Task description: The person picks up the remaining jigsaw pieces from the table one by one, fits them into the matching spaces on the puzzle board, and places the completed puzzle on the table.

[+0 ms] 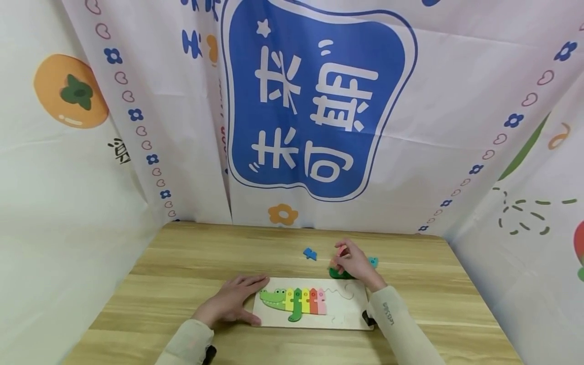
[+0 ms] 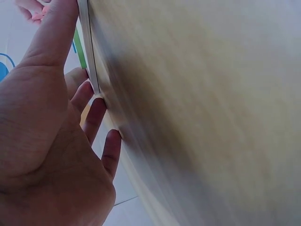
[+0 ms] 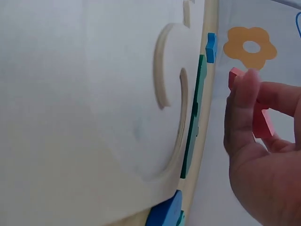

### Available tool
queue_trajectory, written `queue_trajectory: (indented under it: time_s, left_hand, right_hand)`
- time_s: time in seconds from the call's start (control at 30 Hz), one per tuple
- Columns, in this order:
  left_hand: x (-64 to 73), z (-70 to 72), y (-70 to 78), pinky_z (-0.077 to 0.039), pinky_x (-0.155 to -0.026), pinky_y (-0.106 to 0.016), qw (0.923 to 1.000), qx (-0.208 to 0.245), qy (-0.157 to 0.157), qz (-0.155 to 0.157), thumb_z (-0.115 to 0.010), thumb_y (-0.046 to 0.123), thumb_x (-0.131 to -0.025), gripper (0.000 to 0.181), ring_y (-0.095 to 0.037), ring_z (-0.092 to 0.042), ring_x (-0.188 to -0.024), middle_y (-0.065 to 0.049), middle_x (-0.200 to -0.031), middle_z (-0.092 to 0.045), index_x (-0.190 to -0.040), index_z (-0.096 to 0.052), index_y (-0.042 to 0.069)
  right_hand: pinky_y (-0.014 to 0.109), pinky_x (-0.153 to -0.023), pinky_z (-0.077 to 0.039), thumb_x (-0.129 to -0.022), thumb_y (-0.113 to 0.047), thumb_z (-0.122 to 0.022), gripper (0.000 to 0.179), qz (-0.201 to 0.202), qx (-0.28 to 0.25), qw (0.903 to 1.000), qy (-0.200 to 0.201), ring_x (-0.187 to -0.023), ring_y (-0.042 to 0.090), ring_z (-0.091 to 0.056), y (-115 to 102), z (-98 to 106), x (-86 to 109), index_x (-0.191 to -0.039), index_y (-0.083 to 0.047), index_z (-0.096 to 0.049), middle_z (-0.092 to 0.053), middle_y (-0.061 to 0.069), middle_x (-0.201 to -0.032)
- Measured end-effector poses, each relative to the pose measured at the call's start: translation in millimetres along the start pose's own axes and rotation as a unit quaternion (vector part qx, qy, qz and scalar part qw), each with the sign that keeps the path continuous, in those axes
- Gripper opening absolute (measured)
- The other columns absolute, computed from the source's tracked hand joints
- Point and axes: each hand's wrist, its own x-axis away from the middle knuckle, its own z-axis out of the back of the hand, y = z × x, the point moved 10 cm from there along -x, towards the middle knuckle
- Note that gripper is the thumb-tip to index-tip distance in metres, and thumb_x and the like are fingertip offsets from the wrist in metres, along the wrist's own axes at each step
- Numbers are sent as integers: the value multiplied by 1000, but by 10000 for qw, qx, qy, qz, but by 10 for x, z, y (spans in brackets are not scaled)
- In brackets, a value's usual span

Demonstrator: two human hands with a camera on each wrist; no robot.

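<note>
A pale wooden puzzle board (image 1: pixel 351 317) lies on the table. In its left part sit a green crocodile head (image 1: pixel 272 300), a green leg (image 1: pixel 295 312) and a row of yellow, green, red and pink numbered pieces. My left hand (image 1: pixel 231 298) rests at the board's left end, thumb and fingers spread along its edge. Beyond the board's far edge, my right hand (image 1: pixel 357 264) pinches a pinkish-red puzzle piece (image 3: pixel 263 123) between thumb and fingers. A curved recess (image 3: pixel 160 70) shows bare in the board's right part. Below the right hand lies a green piece (image 1: pixel 338 274).
Behind the board a small blue piece (image 1: pixel 309 253) lies left of the right hand, and a light blue piece (image 1: pixel 373 261) lies right of it. A dark blue piece (image 3: pixel 164 209) shows beside the board. Printed cloth (image 1: pixel 191 152) hangs around the wooden table (image 1: pixel 182 263).
</note>
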Motion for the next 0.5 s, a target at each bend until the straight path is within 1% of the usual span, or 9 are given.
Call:
queue_trajectory:
  time_s: [0.07, 0.13, 0.23, 0.3, 0.37, 0.5]
  left_hand:
    - [3, -5, -3, -26, -117, -68, 10000, 23, -12, 25, -84, 58, -76, 105, -37, -37, -145, -6, -168, -36, -161, -39, 17]
    - [2, -3, -1, -25, -117, -68, 10000, 51, -22, 45, -84, 57, -77, 104, -38, -37, -146, -7, -168, -36, -161, -38, 17]
    - [-2, 10, 2, -24, -117, -69, 10000, 72, -19, 53, -84, 57, -77, 104, -39, -36, -147, -7, -168, -36, -161, -39, 17]
    - [-4, 16, 2, -24, -117, -70, 10000, 72, -10, 44, -84, 56, -77, 104, -40, -36, -147, -7, -168, -36, -161, -38, 17]
    - [-3, 15, 0, -24, -117, -70, 10000, 64, -2, 29, -84, 57, -77, 104, -40, -36, -147, -8, -168, -36, -161, -39, 16]
    - [3, 4, -12, -25, -117, -69, 10000, 53, 3, 22, -85, 57, -76, 105, -39, -37, -146, -7, -168, -36, -161, -39, 16]
  right_hand:
    - [37, -72, -62, -102, -1, -61, 33, -46, -312, 9995, 8, -78, 22, -70, 17, -2, -11, -135, -3, -54, -60, 17, -104]
    - [38, -76, -63, -101, 2, -61, 31, -88, -602, 9981, 14, -82, 22, -71, 20, 2, -20, -132, 1, -56, -60, 18, -108]
    - [39, -80, -63, -100, 4, -62, 27, -140, -834, 9964, 89, -85, 21, -72, 11, 19, -35, -127, 3, -60, -59, 18, -111]
    - [41, -81, -63, -99, 4, -63, 26, -146, -932, 9954, 137, -87, 22, -73, 10, 33, -41, -125, 2, -62, -60, 19, -113]
    - [41, -82, -63, -99, 3, -64, 29, -124, -933, 9954, 172, -88, 21, -73, 11, 44, -45, -128, 1, -63, -60, 19, -115]
    - [39, -81, -63, -99, 3, -65, 42, -87, -813, 9965, 179, -89, 20, -74, 17, 44, -47, -140, -2, -60, -58, 19, -119]
